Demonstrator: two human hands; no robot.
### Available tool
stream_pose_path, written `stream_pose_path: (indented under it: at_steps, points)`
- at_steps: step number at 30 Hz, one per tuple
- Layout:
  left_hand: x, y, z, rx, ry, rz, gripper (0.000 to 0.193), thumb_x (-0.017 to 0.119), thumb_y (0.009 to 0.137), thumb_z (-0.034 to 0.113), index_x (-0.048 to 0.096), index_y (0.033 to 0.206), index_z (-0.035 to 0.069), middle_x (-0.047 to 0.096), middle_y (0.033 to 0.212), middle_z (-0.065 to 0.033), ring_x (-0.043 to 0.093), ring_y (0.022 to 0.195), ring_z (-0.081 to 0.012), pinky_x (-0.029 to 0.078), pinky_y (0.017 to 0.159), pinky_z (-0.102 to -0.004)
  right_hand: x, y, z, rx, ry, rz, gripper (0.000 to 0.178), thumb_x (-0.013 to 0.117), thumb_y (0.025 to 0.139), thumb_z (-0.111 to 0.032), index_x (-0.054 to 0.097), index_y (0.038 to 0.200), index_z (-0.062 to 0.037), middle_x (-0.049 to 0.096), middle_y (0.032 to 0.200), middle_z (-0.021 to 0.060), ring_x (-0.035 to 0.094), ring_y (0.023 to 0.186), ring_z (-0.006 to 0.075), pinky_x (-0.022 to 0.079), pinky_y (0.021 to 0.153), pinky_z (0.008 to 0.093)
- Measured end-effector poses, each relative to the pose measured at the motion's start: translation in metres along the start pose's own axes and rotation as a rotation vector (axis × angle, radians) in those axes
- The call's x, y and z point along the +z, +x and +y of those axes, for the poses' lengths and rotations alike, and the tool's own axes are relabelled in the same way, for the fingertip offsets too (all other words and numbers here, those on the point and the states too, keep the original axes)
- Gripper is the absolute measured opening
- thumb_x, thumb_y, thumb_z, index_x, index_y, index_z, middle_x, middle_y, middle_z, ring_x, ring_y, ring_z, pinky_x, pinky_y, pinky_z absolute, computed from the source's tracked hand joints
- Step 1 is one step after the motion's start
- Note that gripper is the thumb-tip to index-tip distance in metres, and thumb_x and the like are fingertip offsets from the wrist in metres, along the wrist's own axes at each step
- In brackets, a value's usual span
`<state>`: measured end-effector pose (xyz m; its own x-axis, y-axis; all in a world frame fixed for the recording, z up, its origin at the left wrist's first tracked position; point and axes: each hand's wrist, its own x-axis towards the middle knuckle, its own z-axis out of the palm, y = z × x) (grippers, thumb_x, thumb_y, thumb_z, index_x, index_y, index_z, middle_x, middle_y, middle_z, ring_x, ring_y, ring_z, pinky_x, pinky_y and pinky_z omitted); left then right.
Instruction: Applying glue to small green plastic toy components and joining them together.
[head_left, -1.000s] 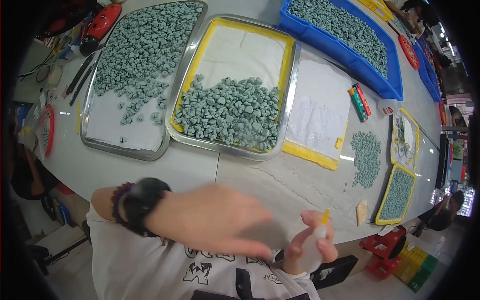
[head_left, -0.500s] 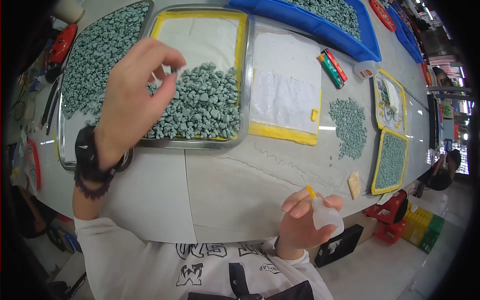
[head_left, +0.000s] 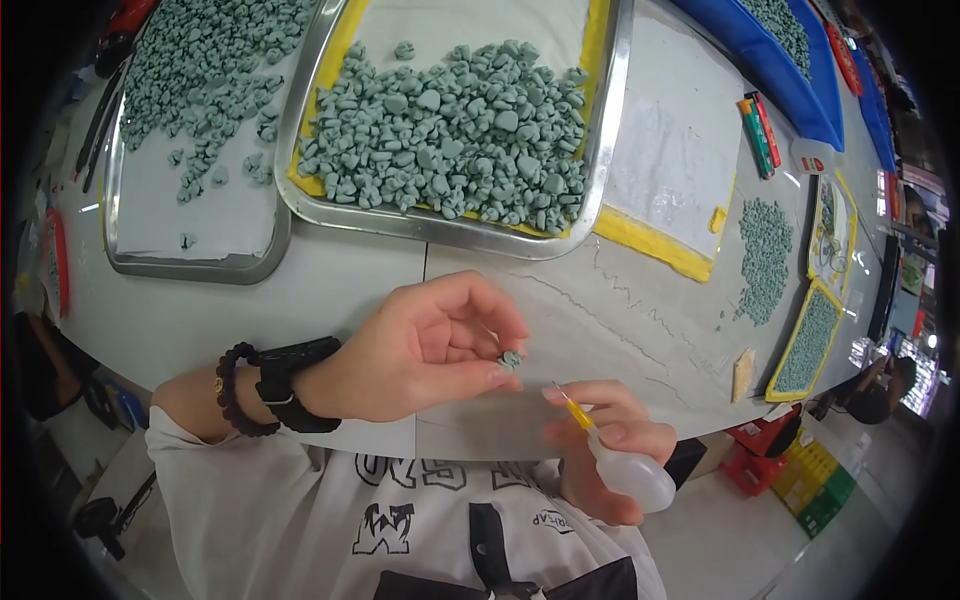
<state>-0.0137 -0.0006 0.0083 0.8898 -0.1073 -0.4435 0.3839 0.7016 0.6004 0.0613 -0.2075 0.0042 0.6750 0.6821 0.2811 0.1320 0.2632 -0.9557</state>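
Between the thumb and fingertips of my left hand is a small green stone-like piece, pinched above the near part of the table. My right hand grips a translucent squeeze bottle with a yellow needle tip. The bottle leans left, and its needle points toward the pinched piece, a short gap apart. Beyond my left hand, a metal tray lined with white cloth and yellow tape carries a heap of similar green pieces.
A second metal tray at left holds more green pieces. Farther right are a taped white board, red and green lighters, a blue bin, loose small pieces, a yellow-edged tray and a tan block.
My left hand has come from over the tray down toward my right hand, pinching the green piece. The bottle in my right hand has tipped further left. The whole view has shifted.
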Motion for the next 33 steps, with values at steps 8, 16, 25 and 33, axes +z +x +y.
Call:
stream_pose_path:
  at_steps: [8,16,25,33]
  points:
    - [-0.006,0.0013,-0.0046,-0.024,0.003,-0.047,0.026,0.056,0.082,-0.011,0.055,0.108,-0.005,0.059,0.104,-0.0101,0.062,0.096,-0.0165,0.051,0.085,-0.0274,0.0037,0.0031,0.0066,0.005,-0.092,-0.138,0.054,0.041,0.091,-0.055,0.045,0.104,-0.0032,0.061,0.074,0.021,0.06,0.092,0.0445,0.053,0.071,0.0443]
    - [-0.0044,0.0003,-0.0037,-0.037,0.083,-0.047,0.027,0.06,0.081,-0.01,0.057,0.108,-0.005,0.061,0.102,-0.0095,0.062,0.095,-0.0139,0.051,0.084,-0.026,0.0053,0.0041,0.0043,0.059,-0.081,-0.104,0.051,0.038,0.092,-0.053,0.045,0.105,-0.0045,0.06,0.068,0.0193,0.06,0.092,0.0447,0.051,0.077,0.0486]
    - [-0.005,0.0024,-0.007,0.028,0.13,-0.068,0.027,0.062,0.08,-0.009,0.059,0.106,-0.003,0.06,0.102,-0.0081,0.061,0.093,-0.0122,0.05,0.083,-0.0259,0.0047,0.0057,0.0026,0.096,-0.086,-0.12,0.046,0.04,0.093,-0.049,0.046,0.102,-0.0045,0.061,0.07,0.0212,0.06,0.093,0.0445,0.052,0.075,0.0482]
    - [-0.0034,0.0026,-0.0081,0.049,0.158,-0.064,0.027,0.063,0.08,-0.008,0.059,0.106,-0.003,0.06,0.101,-0.0077,0.061,0.091,-0.012,0.05,0.081,-0.0254,0.005,0.0035,0.0016,0.101,-0.083,-0.11,0.044,0.042,0.093,-0.047,0.047,0.101,-0.0039,0.061,0.071,0.0221,0.06,0.093,0.0453,0.053,0.072,0.0478]
